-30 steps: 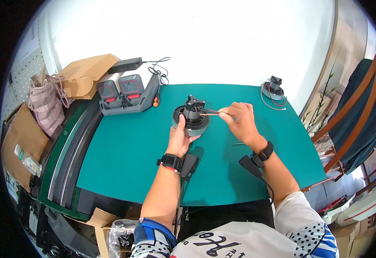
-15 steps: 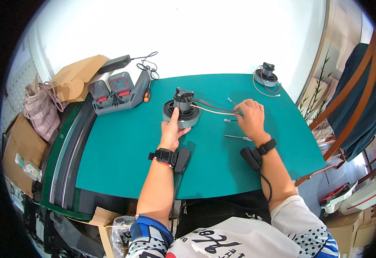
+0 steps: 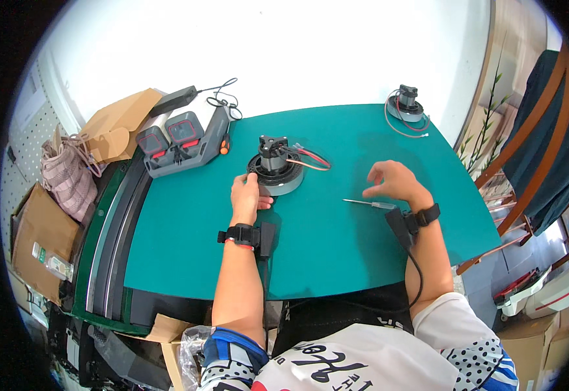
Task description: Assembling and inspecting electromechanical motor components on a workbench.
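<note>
White wall (image 3: 284, 58) fills the whole back of the room from where I'm standing, with a big green tabletop (image 3: 310, 260) pushed up in front of it. Gray dock (image 3: 193, 156) with two chunky blocks sits at the tabletop's back left corner, a brown cardboard box (image 3: 116, 120) behind it.

Main thing is a black-and-gray motor unit (image 3: 274, 156), upright around the middle of the tabletop, a bit toward the back edge. Left hand (image 3: 244, 197) is at its near left side: thumb by the rim, other fingers loosely bent along the bottom. Can't tell if that's a real grip or just a touch. Right hand (image 3: 396, 181) is over the right half, thumb and index well apart, fingers loosely curled, nothing I can see between them.

Second motor unit (image 3: 409, 107) is right up by the back right corner. Wires (image 3: 327, 163) loop out of the main one toward the right; their tips are too small to make out. Smallest is a thin screwdriver (image 3: 379, 205) just below the right fingers, handle end possibly hidden by the wrist gadget (image 3: 398, 226).

Wide stretch of green between both hands, and more of it down to the front edge.
</note>
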Demonstrator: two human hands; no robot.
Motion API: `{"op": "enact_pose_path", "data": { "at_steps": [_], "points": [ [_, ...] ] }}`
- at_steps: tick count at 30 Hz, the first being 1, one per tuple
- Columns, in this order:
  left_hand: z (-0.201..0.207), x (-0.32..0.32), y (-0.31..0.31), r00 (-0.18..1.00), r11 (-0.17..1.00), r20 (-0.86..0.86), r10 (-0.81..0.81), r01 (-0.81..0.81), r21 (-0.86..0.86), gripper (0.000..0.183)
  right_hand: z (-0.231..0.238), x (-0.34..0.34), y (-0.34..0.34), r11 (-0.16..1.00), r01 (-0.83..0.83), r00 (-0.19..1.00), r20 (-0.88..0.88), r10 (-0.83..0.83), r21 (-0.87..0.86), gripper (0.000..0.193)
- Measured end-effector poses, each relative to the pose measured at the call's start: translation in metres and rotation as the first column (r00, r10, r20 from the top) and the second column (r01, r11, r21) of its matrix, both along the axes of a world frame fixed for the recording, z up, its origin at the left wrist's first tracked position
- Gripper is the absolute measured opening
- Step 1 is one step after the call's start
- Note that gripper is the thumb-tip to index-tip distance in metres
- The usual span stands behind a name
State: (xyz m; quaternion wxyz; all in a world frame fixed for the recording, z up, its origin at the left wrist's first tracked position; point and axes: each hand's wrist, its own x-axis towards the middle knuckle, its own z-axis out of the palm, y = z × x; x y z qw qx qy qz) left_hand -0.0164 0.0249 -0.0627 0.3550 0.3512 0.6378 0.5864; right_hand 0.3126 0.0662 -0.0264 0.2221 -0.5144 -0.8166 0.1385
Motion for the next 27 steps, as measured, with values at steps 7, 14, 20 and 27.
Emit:
{"op": "enact_pose_path", "data": {
  "at_steps": [7, 14, 20, 27],
  "points": [
    [0.009, -0.005, -0.011, 0.989, 0.971, -0.029, -0.144, 0.136, -0.196, 0.041, -0.014, -0.008, 0.007, 0.964, -0.135, 0.988, 0.040, 0.148, -0.229, 0.029],
    [-0.008, -0.020, -0.013, 0.904, 0.983, -0.388, 0.179, -0.176, 0.044, 0.040, -0.024, 0.011, 0.020, 0.996, 0.092, 0.985, 0.147, -0.090, -0.005, 0.017],
    [0.004, -0.006, -0.014, 0.997, 0.982, -0.074, 0.019, -0.005, 0.189, 0.030, -0.036, -0.054, 0.008, 0.896, -0.052, 0.974, -0.177, 0.144, 0.442, 0.038],
    [0.016, 0.012, -0.026, 0.949, 0.929, 0.096, -0.301, 0.269, 0.254, 0.031, -0.049, -0.090, 0.007, 0.900, -0.171, 0.921, -0.260, 0.291, 0.402, 0.028]
  ]
}}
